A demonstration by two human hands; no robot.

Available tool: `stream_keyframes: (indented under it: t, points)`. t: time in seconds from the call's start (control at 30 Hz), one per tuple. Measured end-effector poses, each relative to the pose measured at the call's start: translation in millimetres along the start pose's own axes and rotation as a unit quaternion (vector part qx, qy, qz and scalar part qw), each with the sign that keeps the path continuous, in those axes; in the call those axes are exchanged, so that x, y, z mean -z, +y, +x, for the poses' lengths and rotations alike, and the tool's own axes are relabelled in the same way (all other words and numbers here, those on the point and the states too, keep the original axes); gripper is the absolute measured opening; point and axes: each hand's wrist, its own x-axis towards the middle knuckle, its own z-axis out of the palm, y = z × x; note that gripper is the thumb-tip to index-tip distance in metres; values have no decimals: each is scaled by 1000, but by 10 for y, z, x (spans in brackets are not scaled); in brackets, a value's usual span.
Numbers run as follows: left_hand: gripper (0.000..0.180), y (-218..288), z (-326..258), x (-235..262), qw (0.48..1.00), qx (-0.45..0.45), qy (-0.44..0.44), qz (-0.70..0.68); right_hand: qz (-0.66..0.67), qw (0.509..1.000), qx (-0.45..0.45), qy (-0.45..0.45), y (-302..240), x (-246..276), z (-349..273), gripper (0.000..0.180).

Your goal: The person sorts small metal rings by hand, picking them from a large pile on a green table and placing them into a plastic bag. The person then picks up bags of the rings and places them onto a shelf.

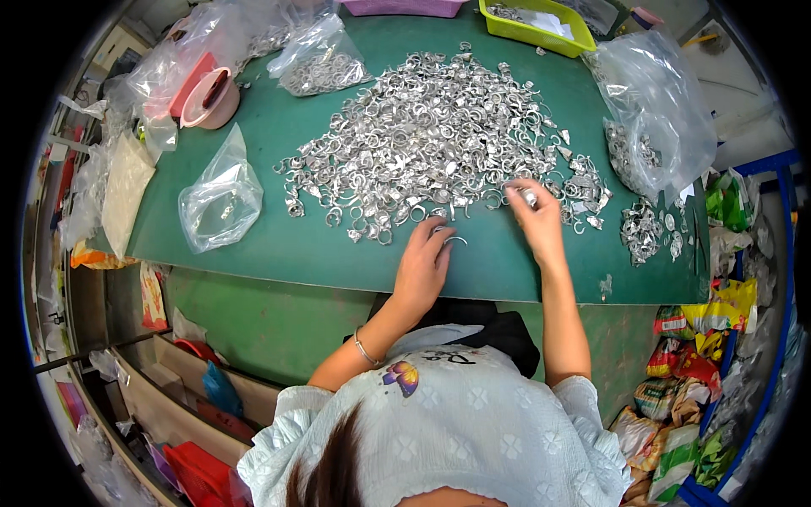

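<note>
A broad heap of silver metal rings [422,127] is spread over the green table [312,253]. At the heap's near edge my left hand [422,262] is closed, its fingers curled round a silver ring [457,240] whose curved band sticks out past the fingertips. To its right, over the heap's lower right edge, my right hand [539,221] is closed with thumb and fingers pinching a small shiny silver piece [530,198], which looks like a ring; the fingers partly cover it.
Clear plastic bags [221,198] lie at left; one bag of rings [323,72] sits behind the heap. A pink bowl [211,100] stands far left, a yellow-green basket [541,29] far right. At right are a large bag [655,110] and a smaller ring pile [642,232].
</note>
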Motion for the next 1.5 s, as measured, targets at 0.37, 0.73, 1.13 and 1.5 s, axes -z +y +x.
stream_keyframes:
  t: [0.37,0.73,1.13,1.5]
  points:
    - [25,-22,-10,-18,1000,-16,-22,-6,252,944,-205,-51,-31,131,-168,25]
    - [26,69,79,-167,998,-44,-53,14,452,841,-295,-41,-125,845,-534,26]
    - [27,128,78,-243,996,-54,-60,29,-622,734,75,262,-215,2218,802,33]
    - [33,99,52,-286,981,-124,-139,52,-482,854,158,-120,68,311,459,64]
